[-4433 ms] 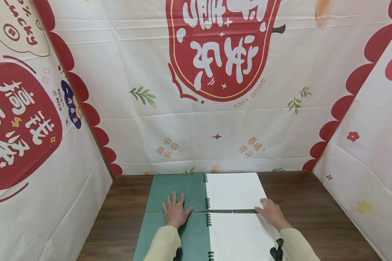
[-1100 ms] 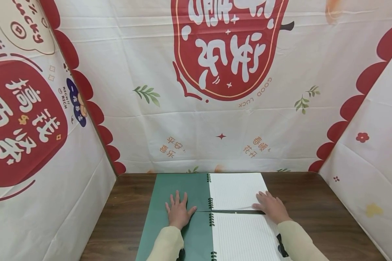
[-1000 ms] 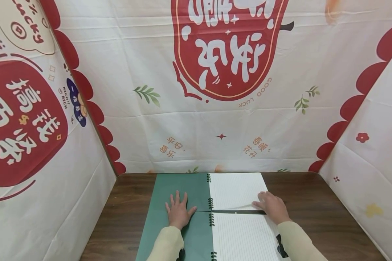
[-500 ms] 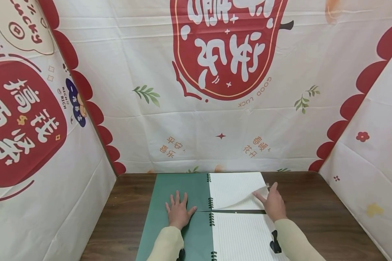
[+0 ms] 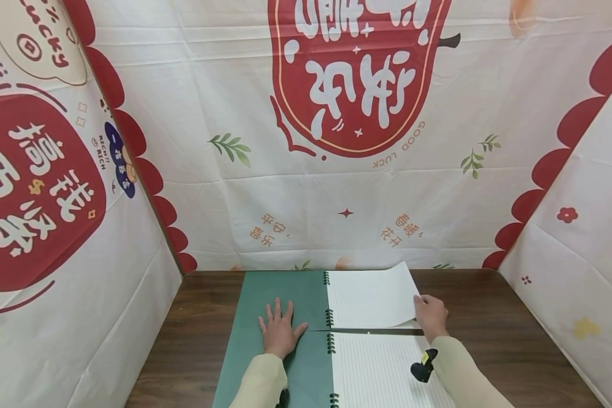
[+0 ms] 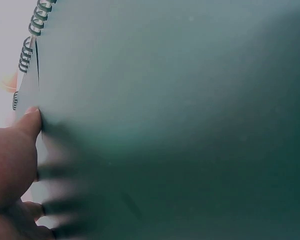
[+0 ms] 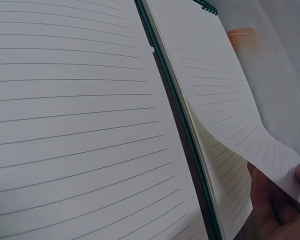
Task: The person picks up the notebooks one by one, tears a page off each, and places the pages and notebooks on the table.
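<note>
Two spiral notebooks lie open on the table, one beyond the other, green covers to the left and lined pages to the right. My left hand (image 5: 279, 333) rests flat with spread fingers on the green covers (image 5: 280, 289), near the seam between them. In the head view, my right hand (image 5: 431, 315) pinches the right edge of the far notebook's top page (image 5: 372, 297). The right wrist view shows that page (image 7: 235, 107) curling up, thumb above and fingers beneath, with another lined sheet below it. The near notebook's page (image 5: 377, 368) lies flat under my right forearm.
The brown wooden table (image 5: 183, 334) shows to the left and right of the notebooks. Printed white cloth (image 5: 306, 226) hangs close behind the far notebook and along both sides. A black wrist device (image 5: 423, 365) sits at my right sleeve.
My right hand has moved from lying on the far page to its right edge and now pinches the page, whose outer part has lifted. The left hand stays in place.
</note>
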The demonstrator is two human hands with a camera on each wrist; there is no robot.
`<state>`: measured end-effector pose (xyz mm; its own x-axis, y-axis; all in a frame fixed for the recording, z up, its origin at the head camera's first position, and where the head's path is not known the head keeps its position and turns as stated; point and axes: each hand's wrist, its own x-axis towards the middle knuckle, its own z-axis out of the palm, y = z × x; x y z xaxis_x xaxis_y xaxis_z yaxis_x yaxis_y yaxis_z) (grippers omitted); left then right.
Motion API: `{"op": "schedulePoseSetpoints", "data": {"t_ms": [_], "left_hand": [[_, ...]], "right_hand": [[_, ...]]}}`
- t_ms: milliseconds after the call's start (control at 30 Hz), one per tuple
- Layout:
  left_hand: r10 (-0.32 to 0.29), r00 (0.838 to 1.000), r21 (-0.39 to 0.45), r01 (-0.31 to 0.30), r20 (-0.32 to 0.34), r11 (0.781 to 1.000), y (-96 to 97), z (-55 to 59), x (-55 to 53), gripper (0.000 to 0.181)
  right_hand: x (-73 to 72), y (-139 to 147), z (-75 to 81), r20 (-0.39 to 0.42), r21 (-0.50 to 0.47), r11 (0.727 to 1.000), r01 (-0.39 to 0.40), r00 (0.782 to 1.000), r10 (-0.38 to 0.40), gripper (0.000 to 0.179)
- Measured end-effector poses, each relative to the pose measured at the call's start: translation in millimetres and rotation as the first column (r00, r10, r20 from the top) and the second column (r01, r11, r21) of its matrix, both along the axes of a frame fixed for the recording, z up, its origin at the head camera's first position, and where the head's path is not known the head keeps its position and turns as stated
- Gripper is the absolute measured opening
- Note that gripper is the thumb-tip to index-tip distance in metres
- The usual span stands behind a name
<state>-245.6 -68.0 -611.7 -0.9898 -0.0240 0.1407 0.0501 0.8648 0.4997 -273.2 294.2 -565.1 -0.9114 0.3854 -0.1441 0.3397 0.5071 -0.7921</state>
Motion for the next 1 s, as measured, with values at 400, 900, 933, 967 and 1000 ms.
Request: {"op": "schedulePoseSetpoints", "data": {"t_ms": [400,900,933,967,1000], "left_hand": [[0.002,1.000,0.011,-0.002,0.009,1.000,0.5,2.8,1.9,0.069],[0.011,1.000,-0.007,-0.011,0.002,1.000,-0.1,1.9,1.7,0.070],[0.011,1.000,-0.006,-0.011,0.007,1.000,0.0,2.6,1.9,0.070],[0.011,1.000,-0.001,-0.011,0.012,1.000,0.2,3.4,2.1,0.070],[0.011,1.000,0.004,-0.011,0.015,1.000,0.4,4.1,2.2,0.069]], "right_hand": [[7.8,3,2.0,0.011,-0.030,0.998,-0.048,0.999,0.049,0.041],[6.7,5,-2.2,0.049,0.132,0.984,-0.116,0.993,0.110,0.054],[6.2,5,-1.7,0.055,0.133,0.984,-0.118,0.992,0.111,0.055],[5.7,5,-1.1,0.057,0.138,0.983,-0.119,0.992,0.113,0.055],[5.1,5,-1.2,0.062,0.137,0.983,-0.122,0.991,0.114,0.055]]}}
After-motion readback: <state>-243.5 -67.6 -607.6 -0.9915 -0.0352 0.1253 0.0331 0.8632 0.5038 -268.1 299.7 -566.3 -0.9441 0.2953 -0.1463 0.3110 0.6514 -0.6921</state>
